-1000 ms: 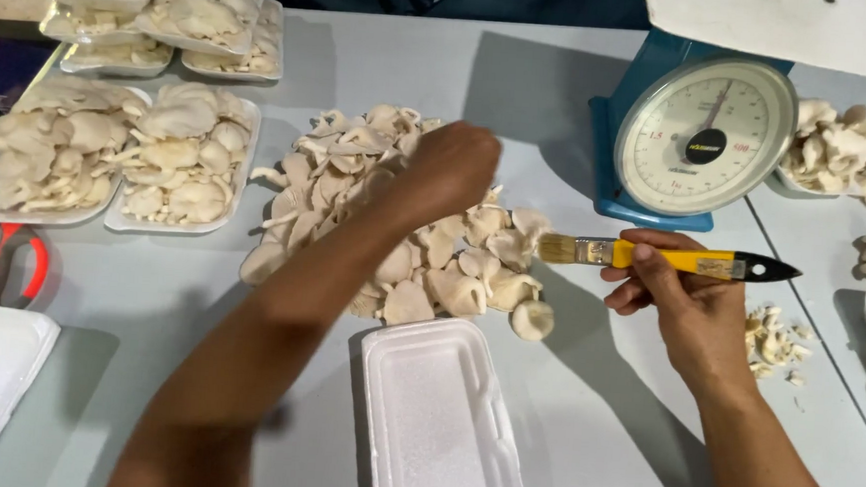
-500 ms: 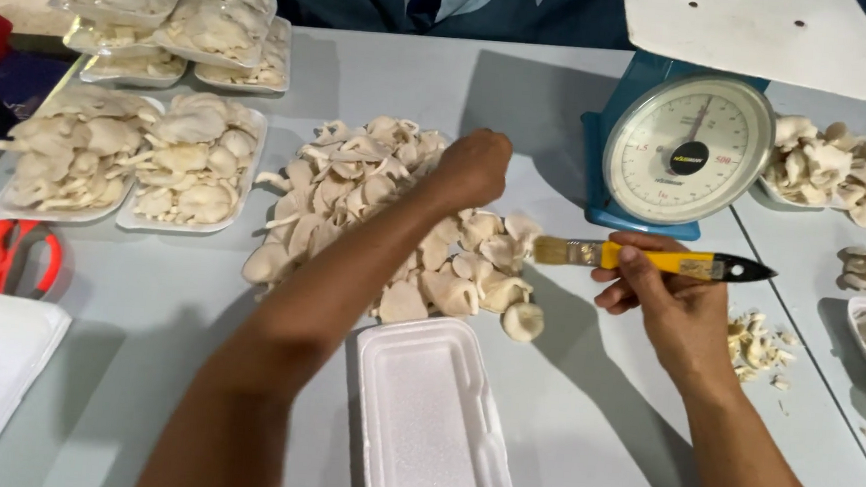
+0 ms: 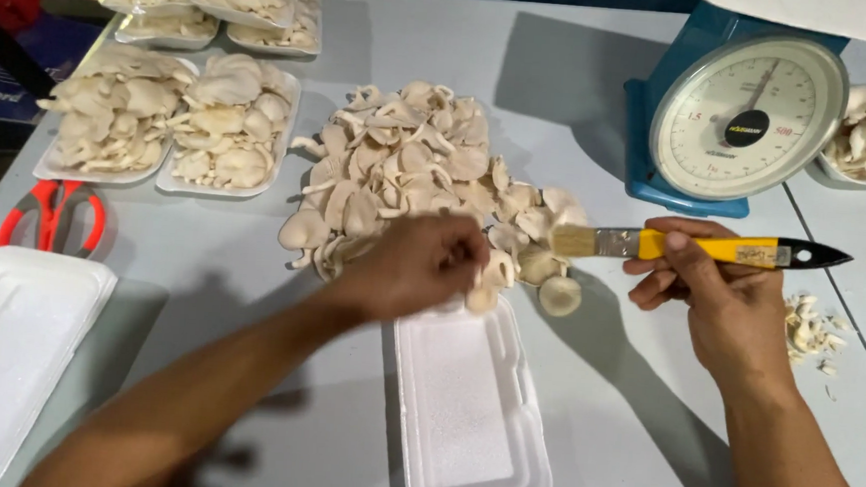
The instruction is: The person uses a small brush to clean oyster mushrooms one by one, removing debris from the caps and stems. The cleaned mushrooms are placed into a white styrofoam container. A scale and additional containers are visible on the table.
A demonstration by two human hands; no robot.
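The pale mushroom (image 3: 482, 295) is now pinched in the left hand (image 3: 422, 265), just above the near edge of the empty white foam tray (image 3: 467, 426); half a second ago that hand was further up on the loose mushroom heap (image 3: 407, 172), so a piece has come away. The right hand (image 3: 710, 301) stays closed around the yellow-handled brush (image 3: 693, 247), bristles toward the heap. Behind stand the blue scale (image 3: 731, 121), filled trays (image 3: 120, 124) and red scissors (image 3: 52, 215).
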